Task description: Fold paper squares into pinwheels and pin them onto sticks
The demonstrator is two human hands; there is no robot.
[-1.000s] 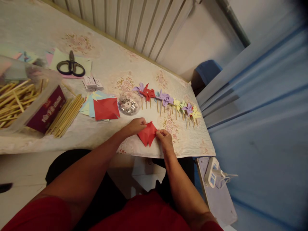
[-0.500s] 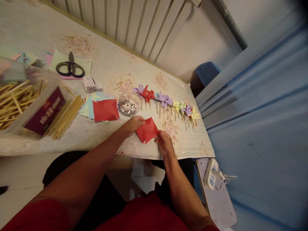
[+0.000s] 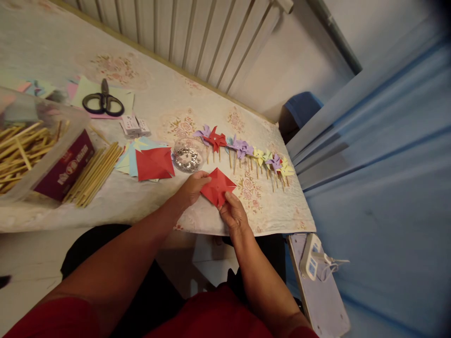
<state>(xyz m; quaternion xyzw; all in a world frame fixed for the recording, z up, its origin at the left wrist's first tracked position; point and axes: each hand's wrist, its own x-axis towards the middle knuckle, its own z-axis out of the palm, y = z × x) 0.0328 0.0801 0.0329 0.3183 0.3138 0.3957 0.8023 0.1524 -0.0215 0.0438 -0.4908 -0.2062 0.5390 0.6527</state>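
A red paper square (image 3: 216, 187) with slits running in from its corners is held just above the table's front edge. My left hand (image 3: 194, 187) pinches its left corner between thumb and fingers. My right hand (image 3: 234, 209) grips the lower right side, thumb on top and fingers underneath. Beyond my hands sits a round clear dish of shiny metal pins (image 3: 188, 157). More red paper (image 3: 155, 163) lies to the left, on top of pale blue and yellow sheets (image 3: 131, 157).
Finished paper pinwheels (image 3: 243, 148) on sticks lie in a row toward the right. Black scissors (image 3: 103, 102) rest on coloured paper at the back left, near small white boxes (image 3: 136, 126). A clear bin of sticks (image 3: 75, 123) and loose sticks (image 3: 93, 174) stand left. A power strip (image 3: 310, 257) is at right.
The red paper has turned slightly in my hands. My right hand has shifted left and down along its edge, while my left hand keeps its corner.
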